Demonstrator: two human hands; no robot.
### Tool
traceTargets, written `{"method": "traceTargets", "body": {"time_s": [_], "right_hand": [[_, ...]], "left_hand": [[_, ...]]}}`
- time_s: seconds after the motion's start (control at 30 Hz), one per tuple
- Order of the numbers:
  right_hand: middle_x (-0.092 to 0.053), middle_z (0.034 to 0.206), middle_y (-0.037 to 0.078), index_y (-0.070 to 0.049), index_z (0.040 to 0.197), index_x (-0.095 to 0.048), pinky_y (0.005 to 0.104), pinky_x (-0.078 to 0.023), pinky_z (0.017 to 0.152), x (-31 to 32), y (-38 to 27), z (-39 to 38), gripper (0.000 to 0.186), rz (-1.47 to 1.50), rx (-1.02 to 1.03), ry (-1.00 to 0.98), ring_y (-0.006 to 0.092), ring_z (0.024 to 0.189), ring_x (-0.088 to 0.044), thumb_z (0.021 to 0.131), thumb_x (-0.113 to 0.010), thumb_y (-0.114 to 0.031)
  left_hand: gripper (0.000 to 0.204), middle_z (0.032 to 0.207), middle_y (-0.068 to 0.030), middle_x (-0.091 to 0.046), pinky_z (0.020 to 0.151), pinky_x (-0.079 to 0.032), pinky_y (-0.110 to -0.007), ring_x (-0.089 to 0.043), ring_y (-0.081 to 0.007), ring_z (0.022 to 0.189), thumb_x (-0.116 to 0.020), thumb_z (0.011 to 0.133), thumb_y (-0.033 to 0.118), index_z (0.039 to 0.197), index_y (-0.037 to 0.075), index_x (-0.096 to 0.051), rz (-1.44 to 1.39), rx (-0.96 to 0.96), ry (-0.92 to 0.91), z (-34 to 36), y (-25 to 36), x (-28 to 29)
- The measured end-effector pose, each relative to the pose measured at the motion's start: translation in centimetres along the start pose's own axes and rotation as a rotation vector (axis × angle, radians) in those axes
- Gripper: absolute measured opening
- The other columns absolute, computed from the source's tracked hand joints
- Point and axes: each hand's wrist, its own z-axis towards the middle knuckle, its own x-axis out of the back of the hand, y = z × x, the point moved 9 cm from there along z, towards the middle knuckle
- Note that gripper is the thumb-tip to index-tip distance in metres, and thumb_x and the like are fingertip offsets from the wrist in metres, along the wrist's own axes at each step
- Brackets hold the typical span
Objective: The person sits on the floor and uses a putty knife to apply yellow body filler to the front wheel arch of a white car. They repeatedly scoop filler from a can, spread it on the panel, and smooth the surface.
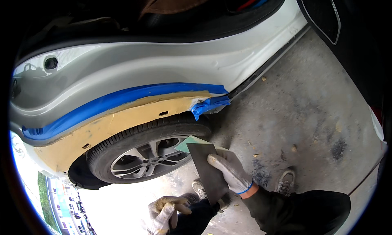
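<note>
White car (171, 61) in background: its tan arch (134, 112), edged with blue tape (122, 98), lies ahead-left of the right hand (230, 169), a wheel (149, 163) between. Left hand (165, 212), gloved, is half curled, nothing clearly held. Right hand, gloved, is closed on a grey sheet (204, 165) and a green sheet (184, 144), thumb across the grey. Smoothing the arch seems in hand; the next move likely calls for a sheet laid flat against it.

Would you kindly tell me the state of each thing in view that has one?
Right hand: gloved, gripping.
Left hand: gloved, fingers curled, grip unclear.
Dark plate: held, tilted.
Green sheet: partly hidden behind plate.
Blue tape: stuck down, crumpled at right end.
Tan coating: spread along wheel arch.
Wheel: mounted.
Car door: open.
</note>
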Motion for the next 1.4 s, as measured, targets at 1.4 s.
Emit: {"method": "traceTargets", "body": {"time_s": [1.4], "right_hand": [[-0.051, 0.073, -0.007, -0.008, 0.078, -0.055, 0.0239, -0.04, 0.056, -11.3, 4.2, -10.6, 0.025, -0.816, 0.237, 0.204, 0.0038, 0.067, -0.046, 0.096, -0.066, -0.02]], "left_hand": [[0.027, 0.083, -0.0139, -0.073, 0.073, -0.048, -0.026, -0.064, -0.0139, 0.073, -0.064, 0.096, 0.022, 0.102, -0.005, -0.069, -0.443, -0.238, 0.015, -3.7, -0.6, 13.0]]}}
